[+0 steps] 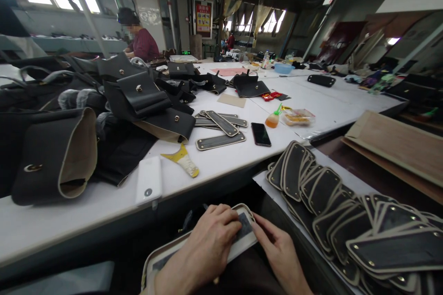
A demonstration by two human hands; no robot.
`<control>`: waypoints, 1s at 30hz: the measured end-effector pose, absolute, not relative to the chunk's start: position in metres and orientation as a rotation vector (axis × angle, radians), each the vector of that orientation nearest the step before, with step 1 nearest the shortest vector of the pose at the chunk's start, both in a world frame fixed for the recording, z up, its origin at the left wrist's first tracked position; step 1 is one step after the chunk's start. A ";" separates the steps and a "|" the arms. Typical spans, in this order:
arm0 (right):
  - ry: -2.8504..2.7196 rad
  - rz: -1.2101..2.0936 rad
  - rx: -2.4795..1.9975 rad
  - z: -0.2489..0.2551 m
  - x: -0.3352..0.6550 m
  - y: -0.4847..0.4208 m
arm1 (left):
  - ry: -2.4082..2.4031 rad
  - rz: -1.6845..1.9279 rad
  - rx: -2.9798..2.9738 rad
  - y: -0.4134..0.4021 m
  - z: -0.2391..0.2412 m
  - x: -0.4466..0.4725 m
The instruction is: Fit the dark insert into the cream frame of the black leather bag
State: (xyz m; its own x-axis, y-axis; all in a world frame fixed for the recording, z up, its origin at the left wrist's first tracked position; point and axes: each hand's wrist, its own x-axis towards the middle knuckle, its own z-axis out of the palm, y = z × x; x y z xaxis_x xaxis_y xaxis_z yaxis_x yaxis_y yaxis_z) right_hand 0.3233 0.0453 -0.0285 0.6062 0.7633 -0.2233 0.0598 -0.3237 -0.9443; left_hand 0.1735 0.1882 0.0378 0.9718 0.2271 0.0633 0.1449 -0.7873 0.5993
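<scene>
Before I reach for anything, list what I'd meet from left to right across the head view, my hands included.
Black bag with a gold-coloured clasp → white box-like device → left hand → right hand → brown board.

Panel (244, 229) before table (221, 163), left of panel pile (341, 226); bags (145, 94) on table, left of phone (260, 134).

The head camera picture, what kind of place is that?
Probably a workshop where bags are made. Black bags lie heaped on a long white table, many matching dark panels with pale edges are piled at the right, and the left hand and right hand are on a pale-rimmed piece.
</scene>
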 end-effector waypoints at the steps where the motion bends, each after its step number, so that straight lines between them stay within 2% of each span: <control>1: -0.695 0.793 -1.810 -0.029 0.322 0.044 | 0.257 0.159 2.501 0.189 0.039 0.173; 10: -0.889 0.491 -1.929 -0.027 0.313 0.040 | 0.536 0.113 2.394 0.213 0.042 0.144; 22: -0.700 0.598 -1.960 -0.020 0.305 0.047 | 0.334 0.113 2.335 0.220 0.018 0.216; 30: -0.639 0.640 -1.910 -0.024 0.306 0.043 | 0.290 0.060 2.397 0.220 0.011 0.229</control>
